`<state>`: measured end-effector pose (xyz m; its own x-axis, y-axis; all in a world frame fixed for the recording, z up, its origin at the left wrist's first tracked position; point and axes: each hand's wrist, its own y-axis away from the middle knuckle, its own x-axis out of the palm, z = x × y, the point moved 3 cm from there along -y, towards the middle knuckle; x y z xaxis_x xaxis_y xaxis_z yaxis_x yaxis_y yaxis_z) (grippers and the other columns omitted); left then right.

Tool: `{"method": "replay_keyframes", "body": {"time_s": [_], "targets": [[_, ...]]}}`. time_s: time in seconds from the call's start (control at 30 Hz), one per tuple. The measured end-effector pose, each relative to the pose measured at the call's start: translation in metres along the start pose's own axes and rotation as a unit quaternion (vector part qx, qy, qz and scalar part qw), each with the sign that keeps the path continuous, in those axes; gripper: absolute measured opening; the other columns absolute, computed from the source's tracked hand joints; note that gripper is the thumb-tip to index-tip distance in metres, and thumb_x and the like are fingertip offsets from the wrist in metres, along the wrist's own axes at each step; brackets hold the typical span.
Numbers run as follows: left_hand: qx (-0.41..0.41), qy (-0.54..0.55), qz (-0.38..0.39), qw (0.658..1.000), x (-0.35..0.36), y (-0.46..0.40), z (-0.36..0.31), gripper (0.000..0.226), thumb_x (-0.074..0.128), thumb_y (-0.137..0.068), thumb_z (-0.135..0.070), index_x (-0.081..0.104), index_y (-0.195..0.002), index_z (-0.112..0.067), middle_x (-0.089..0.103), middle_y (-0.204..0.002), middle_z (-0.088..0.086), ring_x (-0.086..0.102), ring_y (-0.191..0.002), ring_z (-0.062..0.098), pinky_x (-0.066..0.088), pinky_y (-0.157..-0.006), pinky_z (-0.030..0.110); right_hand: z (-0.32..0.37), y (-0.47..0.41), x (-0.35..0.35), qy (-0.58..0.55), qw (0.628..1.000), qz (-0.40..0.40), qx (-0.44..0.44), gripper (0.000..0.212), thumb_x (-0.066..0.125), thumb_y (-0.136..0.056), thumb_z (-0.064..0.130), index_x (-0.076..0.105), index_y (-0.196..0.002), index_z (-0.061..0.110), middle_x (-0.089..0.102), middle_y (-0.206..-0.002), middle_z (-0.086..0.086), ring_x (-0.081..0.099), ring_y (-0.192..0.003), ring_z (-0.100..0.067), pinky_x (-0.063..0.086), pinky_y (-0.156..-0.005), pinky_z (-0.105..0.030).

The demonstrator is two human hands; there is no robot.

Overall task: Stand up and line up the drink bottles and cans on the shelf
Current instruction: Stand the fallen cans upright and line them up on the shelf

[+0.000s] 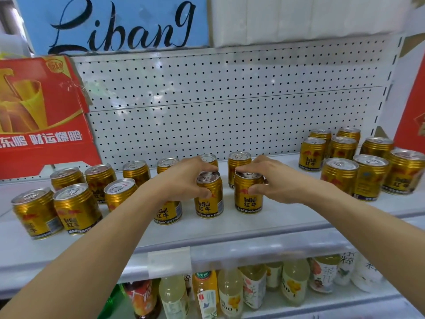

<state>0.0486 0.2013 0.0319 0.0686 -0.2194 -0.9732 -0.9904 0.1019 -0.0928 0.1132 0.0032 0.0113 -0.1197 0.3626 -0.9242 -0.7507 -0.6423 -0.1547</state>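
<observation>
Two gold cans in play at frame centre, both upright on the white shelf [230, 229]. My left hand [184, 178] wraps the top of the left can [209, 196], thumb on the front, fingers over the far rim; my right hand [271, 178] grips the right can [248, 194] the same way, fingers curled over its lid. Top grip makes sense: lets me slide or twist each can without tipping it, labels facing out. The two sit near each other with a small gap, front row, probably being spaced into line. Another front-row can [167, 212] stands just at 9 o'clock of the left can, partly under my wrist. Further toward 9 o'clock, a loose cluster of cans [76, 203], all standing but not straight in rows. At 12 o'clock a back-row can [239, 166] near the pegboard back panel [230, 100]. At 3 o'clock a tighter group of cans [358, 166], upright, bunched. Red carton [43, 116] leans at 10 o'clock. Bottles on the lower shelf [230, 293] at 6 o'clock, untouched. Judgement: nothing lying down here; remaining work is lining up.
</observation>
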Motion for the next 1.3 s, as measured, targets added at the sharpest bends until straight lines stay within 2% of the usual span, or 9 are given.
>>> {"method": "replay_keyframes", "body": {"time_s": [0.4,0.5,0.6,0.77,0.83,0.93,1.07,1.2,1.3], "targets": [[-0.022,-0.010,-0.020,1.000,0.006,0.004,-0.008,0.069,0.071,-0.085,-0.031,0.039,-0.146,-0.029,0.042,-0.141,0.002,0.044,-0.125,0.020,0.041,-0.090,0.025,0.003,0.013,0.008,0.005,1.000,-0.007,-0.003,0.064,0.059,-0.094,0.037,0.028,-0.151,0.034,0.022,-0.154,0.001,0.032,-0.137,-0.022,0.035,-0.104,-0.030],[-0.010,-0.018,-0.093,0.995,0.009,0.006,-0.024,0.072,0.069,-0.085,-0.042,0.037,-0.148,-0.029,0.037,-0.148,-0.001,0.035,-0.133,0.018,0.036,-0.103,0.031,-0.004,0.030,0.000,0.025,0.997,-0.068,-0.029,0.063,0.056,-0.095,0.041,0.027,-0.150,0.037,0.018,-0.156,0.006,0.020,-0.142,-0.018,0.033,-0.111,-0.038],[0.032,0.032,-0.168,0.985,0.016,0.000,-0.062,0.067,0.065,-0.086,-0.049,0.039,-0.146,-0.033,0.038,-0.147,-0.008,0.035,-0.133,0.012,0.035,-0.107,0.034,-0.027,0.053,-0.018,0.019,0.988,-0.144,-0.041,0.050,0.054,-0.096,0.040,0.039,-0.144,0.036,0.031,-0.150,0.009,0.025,-0.139,-0.010,0.036,-0.109,-0.036],[0.104,0.104,-0.141,0.979,0.044,-0.038,-0.144,0.064,0.063,-0.088,-0.049,0.039,-0.145,-0.034,0.037,-0.144,-0.015,0.037,-0.127,0.003,0.023,-0.092,0.011,-0.095,0.080,-0.066,0.030,0.977,-0.212,-0.024,0.043,0.059,-0.094,0.033,0.053,-0.136,0.029,0.045,-0.142,0.007,0.035,-0.133,-0.011,0.035,-0.109,-0.036],[0.107,0.123,-0.108,0.981,0.057,-0.062,-0.172,0.067,0.063,-0.088,-0.050,0.035,-0.147,-0.036,0.035,-0.147,-0.013,0.036,-0.130,0.006,0.025,-0.095,0.014,-0.129,0.088,-0.089,0.034,0.980,-0.196,-0.004,0.047,0.060,-0.093,0.033,0.050,-0.138,0.032,0.042,-0.144,0.006,0.034,-0.135,-0.014,0.031,-0.111,-0.034],[0.089,0.126,-0.073,0.985,0.071,-0.098,-0.204,0.076,0.065,-0.085,-0.054,0.031,-0.150,-0.034,0.034,-0.152,-0.005,0.035,-0.135,0.012,0.032,-0.107,0.027,-0.178,0.091,-0.112,0.053,0.993,-0.091,0.061,0.059,0.060,-0.093,0.038,0.036,-0.147,0.035,0.033,-0.152,0.005,0.030,-0.140,-0.016,0.028,-0.113,-0.033],[0.088,0.128,0.000,0.988,0.075,-0.128,-0.232,0.072,0.070,-0.086,-0.035,0.035,-0.149,-0.031,0.037,-0.151,-0.006,0.040,-0.131,0.011,0.033,-0.096,0.019,-0.212,0.085,-0.113,0.091,0.993,0.008,0.074,0.065,0.060,-0.086,0.055,0.035,-0.145,0.041,0.040,-0.150,0.005,0.041,-0.133,-0.016,0.039,-0.107,-0.035],[0.073,0.122,0.003,0.990,0.071,-0.136,-0.234,0.061,0.074,-0.083,-0.032,0.051,-0.139,-0.035,0.049,-0.137,-0.010,0.045,-0.115,0.006,0.039,-0.087,0.021,-0.220,0.079,-0.107,0.066,0.996,-0.010,0.064,0.062,0.061,-0.085,0.056,0.039,-0.141,0.043,0.045,-0.139,0.005,0.046,-0.124,-0.016,0.041,-0.089,-0.026],[0.023,0.087,-0.023,0.996,0.065,-0.135,-0.222,0.058,0.074,-0.081,-0.043,0.053,-0.134,-0.035,0.050,-0.129,-0.007,0.048,-0.112,0.012,0.044,-0.087,0.027,-0.216,0.073,-0.106,0.060,0.998,-0.013,0.024,0.056,0.061,-0.088,0.049,0.040,-0.140,0.044,0.044,-0.143,0.008,0.043,-0.125,-0.013,0.036,-0.089,-0.023]]}}
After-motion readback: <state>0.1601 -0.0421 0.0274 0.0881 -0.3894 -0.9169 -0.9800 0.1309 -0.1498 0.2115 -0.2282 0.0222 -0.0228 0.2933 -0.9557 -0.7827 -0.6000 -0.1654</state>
